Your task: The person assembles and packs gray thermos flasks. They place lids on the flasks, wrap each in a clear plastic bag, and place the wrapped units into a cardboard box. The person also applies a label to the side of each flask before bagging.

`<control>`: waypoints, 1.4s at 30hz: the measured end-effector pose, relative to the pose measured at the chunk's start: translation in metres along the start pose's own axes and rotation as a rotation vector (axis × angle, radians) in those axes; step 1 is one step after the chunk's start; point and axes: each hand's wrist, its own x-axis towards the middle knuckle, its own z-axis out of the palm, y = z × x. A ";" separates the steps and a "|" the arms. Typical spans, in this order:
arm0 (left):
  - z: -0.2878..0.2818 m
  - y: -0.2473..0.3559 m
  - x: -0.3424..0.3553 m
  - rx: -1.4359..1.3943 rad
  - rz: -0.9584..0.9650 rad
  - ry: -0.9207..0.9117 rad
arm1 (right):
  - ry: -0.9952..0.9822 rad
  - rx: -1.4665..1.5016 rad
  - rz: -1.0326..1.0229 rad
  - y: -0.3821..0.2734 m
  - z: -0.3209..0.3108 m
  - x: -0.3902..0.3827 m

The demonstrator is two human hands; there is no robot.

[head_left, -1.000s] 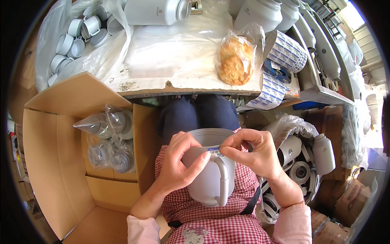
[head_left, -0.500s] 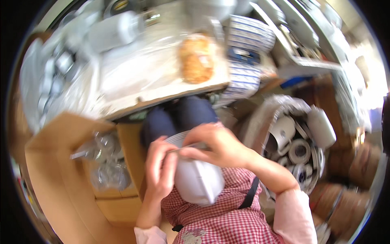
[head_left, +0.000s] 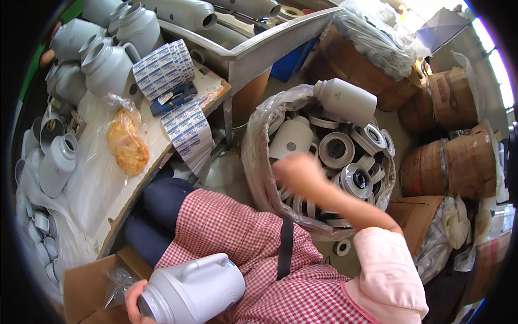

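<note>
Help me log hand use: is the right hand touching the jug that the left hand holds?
No, the right hand is at the plastic-lined bin, well apart from the jug.

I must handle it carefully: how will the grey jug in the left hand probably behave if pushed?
The jug probably feels stiff: its outline looks evenly round. Lying sideways, it may roll until the handle stops it. Its smooth surface might slip in the left hand.
</note>
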 end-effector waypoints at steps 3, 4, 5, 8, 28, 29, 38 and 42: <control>-0.014 -0.020 0.018 -0.006 -0.203 -0.299 | 0.020 -0.387 0.442 0.137 0.009 -0.016; -0.018 -0.031 0.026 -0.069 -0.128 -0.382 | -0.067 -0.420 0.523 0.171 0.013 -0.021; -0.023 -0.036 0.028 -0.024 -0.153 -0.433 | -0.095 -0.478 0.571 0.195 0.017 -0.027; -0.028 -0.045 0.032 0.033 -0.257 -0.526 | -0.341 -0.323 0.583 0.231 0.017 -0.023; -0.071 -0.093 -0.029 -0.265 -0.596 0.483 | -0.341 0.634 -0.712 -0.129 -0.021 0.092; -0.069 -0.102 -0.035 -0.320 -0.617 0.507 | -0.401 0.726 -0.702 -0.130 -0.024 0.100; -0.034 -0.152 -0.071 -0.949 -0.838 0.660 | -0.109 1.219 -0.672 -0.208 -0.017 0.072; -0.032 -0.148 -0.063 -1.003 -0.870 0.657 | -0.010 1.138 -0.779 -0.227 -0.016 0.065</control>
